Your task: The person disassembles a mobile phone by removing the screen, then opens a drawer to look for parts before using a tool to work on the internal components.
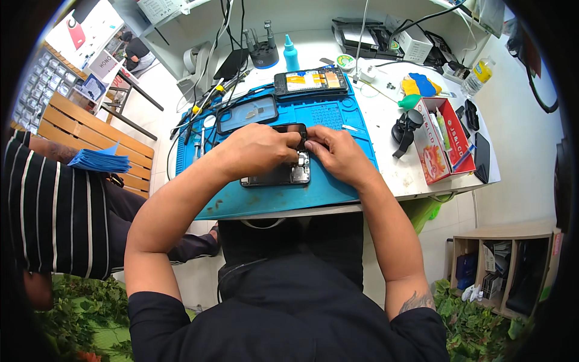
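Both my hands are over a blue silicone work mat [259,202]. Under them lies an opened phone [299,174], its silvery inner parts showing at the right end. A black part with a glossy face [291,128] shows between my hands at the phone's far side. My left hand [256,149] is closed, fingertips bent down over the phone; what they pinch is hidden. My right hand [339,151] closes thumb and fingers on the black part's right edge. Beyond them rest a dark-rimmed phone cover [247,114] and a second opened phone [310,82] with orange flex cables.
A blue bottle [291,53] and a tool holder [263,54] stand at the back. Cables and screwdrivers [208,96] crowd the left. On the right are a red box [443,142], a black strapped device [407,128] and a dark phone [482,158]. Someone in stripes [57,205] stands left.
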### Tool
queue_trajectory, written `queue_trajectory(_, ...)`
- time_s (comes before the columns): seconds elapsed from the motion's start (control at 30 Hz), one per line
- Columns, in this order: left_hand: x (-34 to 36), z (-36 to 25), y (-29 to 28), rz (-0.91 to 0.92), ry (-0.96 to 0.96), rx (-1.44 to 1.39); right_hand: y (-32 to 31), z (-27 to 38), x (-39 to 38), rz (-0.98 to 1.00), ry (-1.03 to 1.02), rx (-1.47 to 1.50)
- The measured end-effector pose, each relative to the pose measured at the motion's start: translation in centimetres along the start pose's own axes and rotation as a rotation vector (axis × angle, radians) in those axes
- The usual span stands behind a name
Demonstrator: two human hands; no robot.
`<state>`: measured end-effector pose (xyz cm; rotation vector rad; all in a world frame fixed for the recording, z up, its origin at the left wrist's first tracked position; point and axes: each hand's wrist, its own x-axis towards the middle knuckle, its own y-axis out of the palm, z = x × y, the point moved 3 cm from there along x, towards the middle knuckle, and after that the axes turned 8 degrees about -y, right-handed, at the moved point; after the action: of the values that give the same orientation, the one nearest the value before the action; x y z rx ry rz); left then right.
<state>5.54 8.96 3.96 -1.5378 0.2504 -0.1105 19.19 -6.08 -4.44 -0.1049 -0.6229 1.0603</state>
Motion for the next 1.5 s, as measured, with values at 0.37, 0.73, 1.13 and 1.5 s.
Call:
queue_trajectory(0.37, 0.2, 0.5, -0.6, 0.09, -0.026, -0.055, 0.0, 0.1, 0.1, 0.007, 0.007, -0.008)
queue_trajectory(0.73, -3.0, 1.2, -0.8, 0.2, -0.194, -0.352, 0.1, 0.1, 0.0, 0.0, 0.024, 0.031)
queue_trajectory(1.13, -1.9, -0.4, 2.4, -0.357, -0.509, -1.357, 0.1, -0.5, -0.2, -0.019, 0.0, 0.015)
queue_trajectory(1.5, -1.1, -2.4, 4.1, -0.558, -0.641, -1.461, 0.0, 0.1, 0.0, -0.026, 0.003, -0.009)
